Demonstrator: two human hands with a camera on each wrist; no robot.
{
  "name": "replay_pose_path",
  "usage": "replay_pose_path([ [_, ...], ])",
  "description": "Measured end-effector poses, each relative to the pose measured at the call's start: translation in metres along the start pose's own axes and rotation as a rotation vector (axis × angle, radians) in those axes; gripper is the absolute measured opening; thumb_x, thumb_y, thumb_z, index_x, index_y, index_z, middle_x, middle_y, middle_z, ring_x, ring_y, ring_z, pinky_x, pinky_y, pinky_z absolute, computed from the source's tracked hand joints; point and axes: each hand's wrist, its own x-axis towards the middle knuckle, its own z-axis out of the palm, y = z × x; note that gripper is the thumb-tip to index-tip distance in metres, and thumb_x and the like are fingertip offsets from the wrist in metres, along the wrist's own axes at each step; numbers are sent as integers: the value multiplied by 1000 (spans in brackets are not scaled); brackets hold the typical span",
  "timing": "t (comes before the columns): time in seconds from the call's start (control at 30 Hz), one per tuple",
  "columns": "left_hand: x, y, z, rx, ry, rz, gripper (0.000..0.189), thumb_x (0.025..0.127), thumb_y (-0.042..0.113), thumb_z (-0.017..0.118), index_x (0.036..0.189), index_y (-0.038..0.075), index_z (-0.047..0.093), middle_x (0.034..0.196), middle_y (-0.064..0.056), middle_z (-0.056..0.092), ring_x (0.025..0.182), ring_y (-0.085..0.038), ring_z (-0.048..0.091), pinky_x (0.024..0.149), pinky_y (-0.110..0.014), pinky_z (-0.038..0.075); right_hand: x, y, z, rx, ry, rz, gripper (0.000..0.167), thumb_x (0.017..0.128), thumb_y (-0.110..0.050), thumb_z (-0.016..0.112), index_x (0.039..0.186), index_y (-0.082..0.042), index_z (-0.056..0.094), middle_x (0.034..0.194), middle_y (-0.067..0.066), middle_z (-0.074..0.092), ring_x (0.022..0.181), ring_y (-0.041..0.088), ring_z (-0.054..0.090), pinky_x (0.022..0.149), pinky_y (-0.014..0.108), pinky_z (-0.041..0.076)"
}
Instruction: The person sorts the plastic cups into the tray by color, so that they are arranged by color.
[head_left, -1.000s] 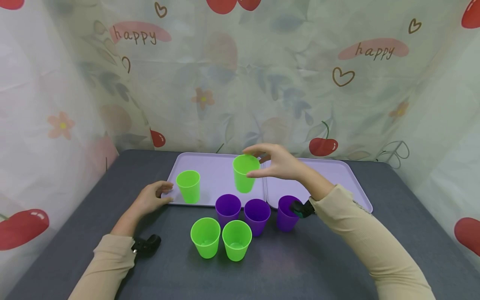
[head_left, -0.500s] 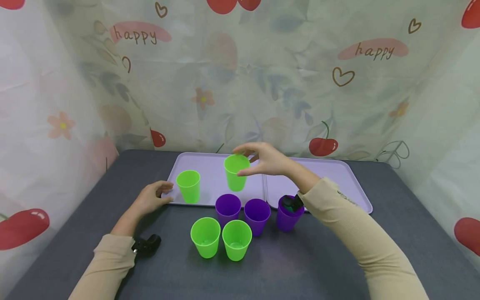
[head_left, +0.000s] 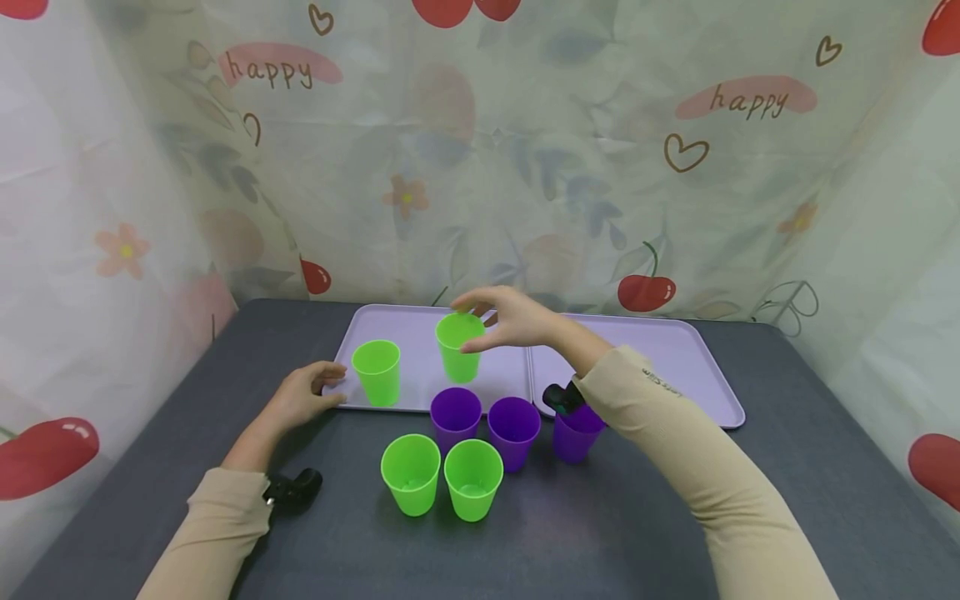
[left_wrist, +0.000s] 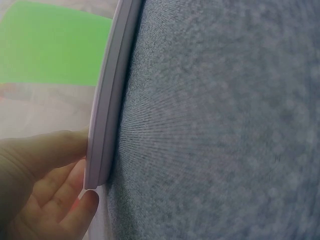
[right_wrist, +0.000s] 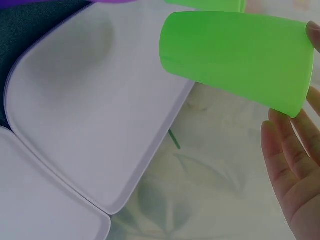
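My right hand [head_left: 510, 318] pinches the rim of a green cup [head_left: 455, 357] over the left lilac tray [head_left: 420, 321]. In the right wrist view that green cup [right_wrist: 235, 57] has fingers at its rim, its base toward the tray. A second green cup [head_left: 377, 375] stands upright at the left of the same tray. My left hand [head_left: 300, 398] holds that tray's front-left corner; the left wrist view has thumb and fingers at the tray edge [left_wrist: 107, 100]. Whether the held cup's base touches the tray is hard to tell.
Before the trays stand two green cups [head_left: 412, 483] and several purple cups [head_left: 513, 429], one partly hidden by the right wrist camera [head_left: 562, 398]. A second lilac tray [head_left: 675, 358] adjoins on the right. A patterned curtain [head_left: 487, 167] hangs behind the dark table [head_left: 600, 533].
My right hand has carried the green cup leftward over the left tray, closer to the standing green cup. My left hand has stayed at the tray corner.
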Motion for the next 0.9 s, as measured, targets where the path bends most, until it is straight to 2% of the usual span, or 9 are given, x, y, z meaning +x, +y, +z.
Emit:
replay_pose_path([
  [0.63, 0, 0, 0, 7, -6, -6, 41, 84, 6, 65, 121, -8, 53, 120, -28, 59, 112, -42, 56, 95, -53, 45, 27, 2, 15, -59, -88, 5, 59, 75, -18, 77, 128, -5, 54, 128, 12, 58, 113, 29, 59, 92, 34, 51],
  [0.9, 0, 0, 0, 10, 0, 3, 41, 84, 5, 64, 121, -8, 53, 120, -29, 59, 112, -43, 56, 95, -53, 45, 35, -5, 23, -51, -149, 16, 60, 75, -16, 77, 128, -3, 53, 129, 14, 58, 114, 31, 58, 96, 39, 49],
])
